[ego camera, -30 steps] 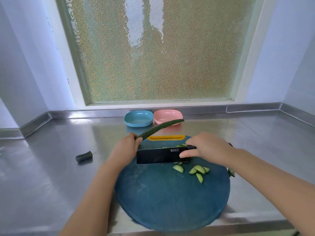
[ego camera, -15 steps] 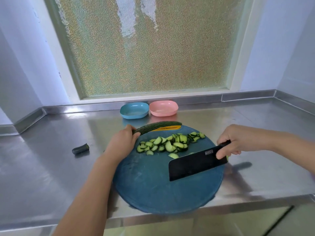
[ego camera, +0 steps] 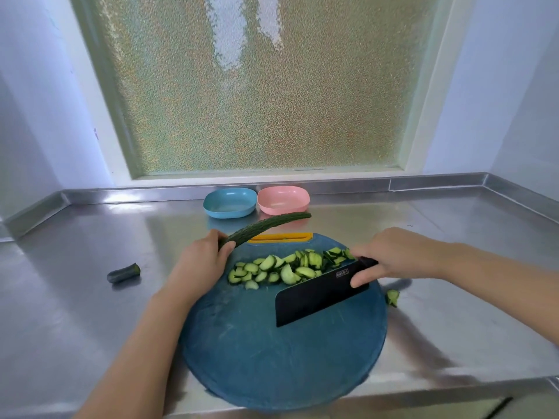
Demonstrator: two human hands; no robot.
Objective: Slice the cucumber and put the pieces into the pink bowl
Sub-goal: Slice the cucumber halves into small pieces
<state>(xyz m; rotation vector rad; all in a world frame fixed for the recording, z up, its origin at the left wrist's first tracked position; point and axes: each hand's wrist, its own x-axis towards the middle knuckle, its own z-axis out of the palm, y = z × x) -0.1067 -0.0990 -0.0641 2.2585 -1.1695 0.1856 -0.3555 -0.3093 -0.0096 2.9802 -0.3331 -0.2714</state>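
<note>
The left hand [ego camera: 201, 261] gripped the cucumber [ego camera: 263, 228], whose length pointed away to the right toward the pink bowl [ego camera: 282, 199]; the right hand [ego camera: 393, 255] clasped the knife [ego camera: 317, 294].

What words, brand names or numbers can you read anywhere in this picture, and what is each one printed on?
"BUCK-" plus one last character too blurred to read: small white boxed print on the black blade of the knife, close to the handle, which the right hand holds.
Nothing else: no print shows on the pink bowl, the blue bowl or the cutting board.
</note>
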